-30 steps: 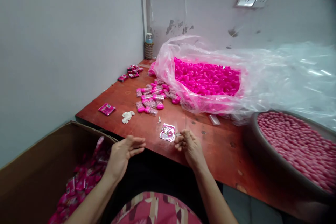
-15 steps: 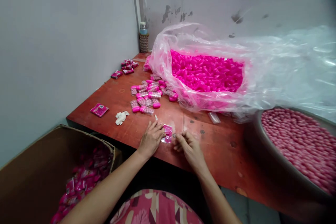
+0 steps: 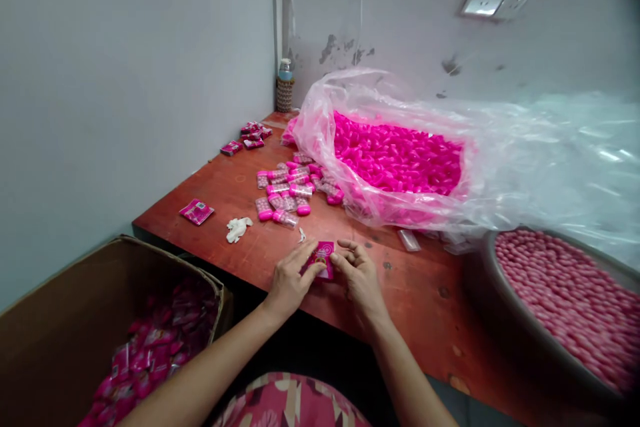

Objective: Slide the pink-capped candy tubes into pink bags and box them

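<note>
A small flat pink printed packet [image 3: 325, 255] is between my hands at the table's front edge. My left hand [image 3: 291, 275] grips its left side, thumb on the upper face and fingers along the far edge. My right hand [image 3: 359, 277] pinches the right edge between thumb and bent fingers. Beyond them lies a pile of small clear bottles with pink caps [image 3: 286, 190], filled with pink beads. Another pink packet [image 3: 197, 211] lies flat to the left, near a crumpled white scrap [image 3: 239, 229].
A clear plastic bag [image 3: 313, 107] at the back holds many bright pink caps [image 3: 395, 153]. On the right stands a big tub [image 3: 484, 273] of pink beads [image 3: 565, 293]. A cardboard box [image 3: 220, 293] of pink packets [image 3: 145, 360] sits at lower left. More packets [image 3: 255, 132] lie far left.
My right hand has come in onto the packet's right edge, and my left thumb now lies over it. The packet shows a fuller pink printed face. The view has tilted up slightly.
</note>
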Motion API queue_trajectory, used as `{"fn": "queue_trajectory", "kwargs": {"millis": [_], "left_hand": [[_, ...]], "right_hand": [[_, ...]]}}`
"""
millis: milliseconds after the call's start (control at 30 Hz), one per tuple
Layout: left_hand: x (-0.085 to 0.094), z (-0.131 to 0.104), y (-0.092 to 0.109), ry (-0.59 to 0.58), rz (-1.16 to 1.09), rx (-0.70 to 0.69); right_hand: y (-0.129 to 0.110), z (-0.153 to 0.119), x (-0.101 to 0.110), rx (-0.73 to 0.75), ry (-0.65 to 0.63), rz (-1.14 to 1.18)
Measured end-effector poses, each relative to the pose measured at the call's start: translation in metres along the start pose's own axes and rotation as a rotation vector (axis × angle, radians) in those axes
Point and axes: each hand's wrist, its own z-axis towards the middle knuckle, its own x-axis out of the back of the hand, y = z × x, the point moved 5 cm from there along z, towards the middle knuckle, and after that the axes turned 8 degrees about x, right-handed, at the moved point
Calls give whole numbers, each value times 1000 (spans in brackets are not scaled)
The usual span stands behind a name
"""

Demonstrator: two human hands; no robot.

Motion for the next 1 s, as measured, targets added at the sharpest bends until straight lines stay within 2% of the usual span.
{"fn": "queue_trajectory", "kwargs": {"millis": [67, 133, 233, 367, 500, 567, 667, 733, 833, 900, 1000], "left_hand": [[-1, 3, -8, -33, -182, 212], [-6, 5, -16, -134, -322, 392], [-6, 6, -23, -195, -461, 540], [-1, 8, -25, -192, -611, 585], [8, 13, -30, -100, -538, 568], [10, 13, -32, -75, -491, 572], [13, 10, -34, -31, -491, 613], [16, 6, -35, 4, -527, 649], [24, 1, -37, 60, -588, 707], [31, 1, -39, 96, -640, 736], [39, 4, -42, 154, -750, 759]], "right_hand": [[-6, 6, -3, -16, -36, -5], [-10, 13, -7, -42, -94, -38], [-12, 23, -11, -64, -166, -100], [-10, 30, -18, -67, -230, -169], [-12, 46, -28, -41, -361, -397], [-21, 71, -30, 102, -389, -633], [-33, 121, -30, 372, -309, -1155], [-28, 150, -29, 405, -245, -1472], [-11, 170, -35, 428, -273, -1542], [0, 168, -41, 486, -377, -1499], [12, 153, -44, 586, -606, -1418]]}}
